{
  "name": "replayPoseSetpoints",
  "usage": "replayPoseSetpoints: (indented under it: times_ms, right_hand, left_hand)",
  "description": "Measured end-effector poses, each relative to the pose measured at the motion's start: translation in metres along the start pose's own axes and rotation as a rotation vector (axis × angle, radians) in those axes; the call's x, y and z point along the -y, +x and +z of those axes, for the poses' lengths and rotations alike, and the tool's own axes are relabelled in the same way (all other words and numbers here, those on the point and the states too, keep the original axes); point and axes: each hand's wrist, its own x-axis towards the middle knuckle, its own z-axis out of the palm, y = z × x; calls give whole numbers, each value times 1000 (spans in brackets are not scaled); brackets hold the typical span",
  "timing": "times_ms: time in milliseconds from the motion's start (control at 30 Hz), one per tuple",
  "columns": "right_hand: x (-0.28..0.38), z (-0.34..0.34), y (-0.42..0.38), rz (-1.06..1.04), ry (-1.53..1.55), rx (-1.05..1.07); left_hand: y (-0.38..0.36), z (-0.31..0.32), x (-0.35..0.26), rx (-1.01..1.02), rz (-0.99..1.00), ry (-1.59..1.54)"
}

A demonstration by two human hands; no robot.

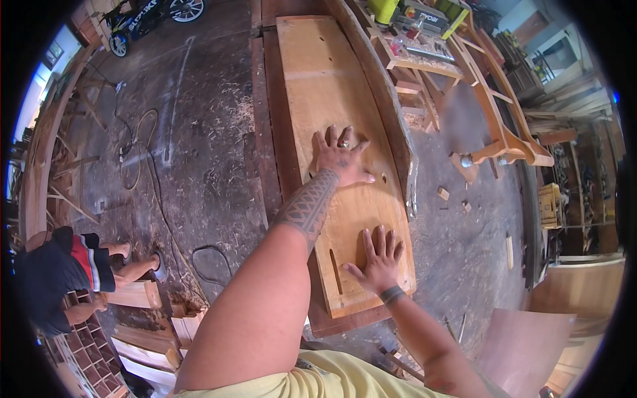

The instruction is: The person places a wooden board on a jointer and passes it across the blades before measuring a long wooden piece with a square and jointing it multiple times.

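Note:
A long pale wooden board (342, 99) lies lengthwise in front of me on a darker wooden support (338, 324). It has a long narrow slot (336, 270) near its close end and several small dark holes. My left hand (340, 159) rests palm down about midway along the board, fingers spread, a ring on one finger. Closer to me, my right hand (381, 260) also lies flat on the board near its right edge, fingers apart and a dark band around the wrist. Neither hand grips anything.
A rough-edged slab (388, 99) runs along the board's right side. A wooden bench (424, 66) holds tools and shavings. A person (60, 272) bends over lumber at lower left. Cords (154, 176) trail across the floor. A motorcycle (146, 20) stands far left; a wooden frame (507, 132) stands right.

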Motion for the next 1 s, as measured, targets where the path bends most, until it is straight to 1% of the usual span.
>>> replayPoseSetpoints:
  times_ms: [567, 1000]
  right_hand:
    - [5, -6, 19, 6, 4, 0]
    - [6, -8, 35, 8, 6, 10]
  left_hand:
    - [15, -3, 11, -22, 3, 27]
    - [28, -10, 19, -2, -1, 26]
